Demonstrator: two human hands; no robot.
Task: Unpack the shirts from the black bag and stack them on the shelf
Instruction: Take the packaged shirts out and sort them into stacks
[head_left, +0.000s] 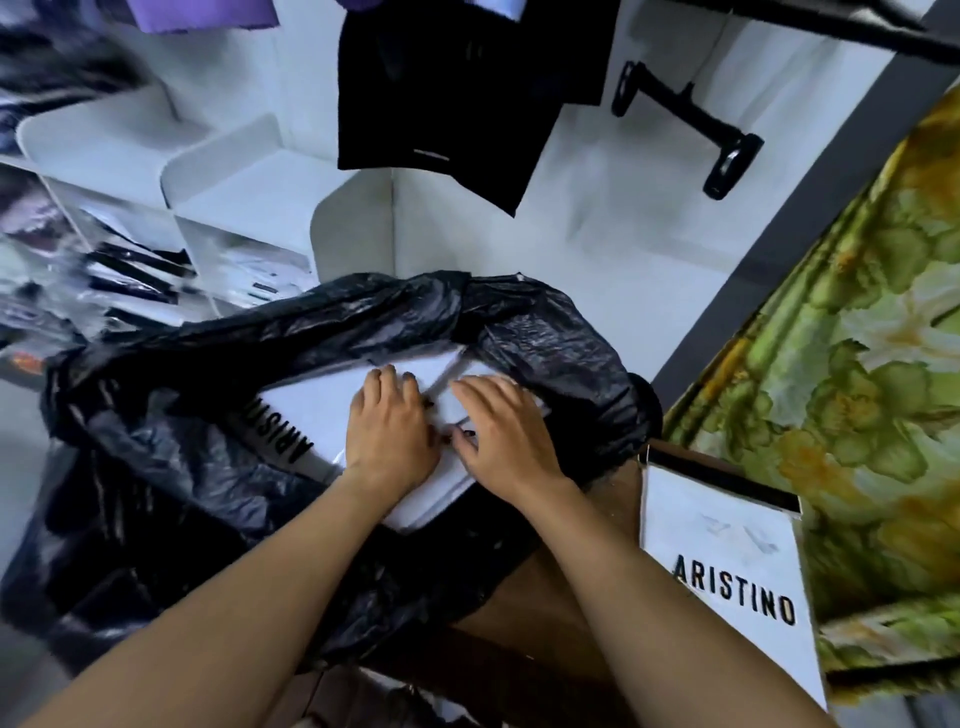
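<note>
One crumpled black plastic bag (156, 467) gaping open below the white cubby shelf (249, 171), two flat white wrapped shirt packs (311, 410) inside it, one lettered ARISTINO; left hand (389, 431) and right hand (506, 441) side by side on top, fingers spread, pressing down, gripping nothing; one white ARISTINO paper carrier (727, 519) just right

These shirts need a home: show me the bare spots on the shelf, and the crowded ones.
Bare: the top shelf bays between the rounded dividers, both showing plain white board. Crowded: the cubbies beneath, left of the black bag, already holding packed shirts.
</note>
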